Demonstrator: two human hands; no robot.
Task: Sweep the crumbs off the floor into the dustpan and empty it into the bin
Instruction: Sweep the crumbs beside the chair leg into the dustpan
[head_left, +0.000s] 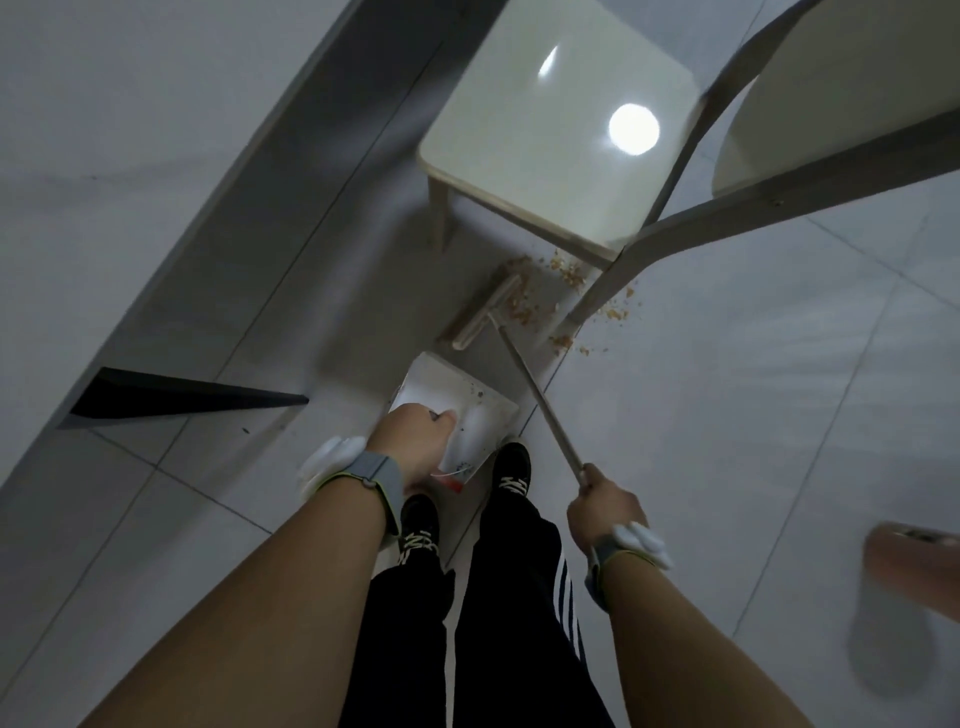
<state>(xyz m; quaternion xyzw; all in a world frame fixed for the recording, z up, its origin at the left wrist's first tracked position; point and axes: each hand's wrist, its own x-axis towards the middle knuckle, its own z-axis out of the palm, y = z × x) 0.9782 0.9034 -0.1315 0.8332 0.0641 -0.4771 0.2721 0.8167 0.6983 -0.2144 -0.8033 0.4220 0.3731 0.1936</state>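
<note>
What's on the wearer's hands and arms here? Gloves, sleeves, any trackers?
No gloves and no sleeves: both forearms are bare. The left hand and right hand each have a grey wristband with a yellow-green edge, carrying a white rounded device that shows blurred. No cables visible.

The floor (727, 415) is smooth, faintly glossy grey tile. The stool (558, 119) has a glossy pale top on light wooden legs. The dustpan (457, 389) looks white plastic; the broom (540, 405) handle looks wooden.

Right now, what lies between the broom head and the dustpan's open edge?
Head view: only bare floor tile separates broom head from dustpan; the crumbs lie beyond the head.
</note>
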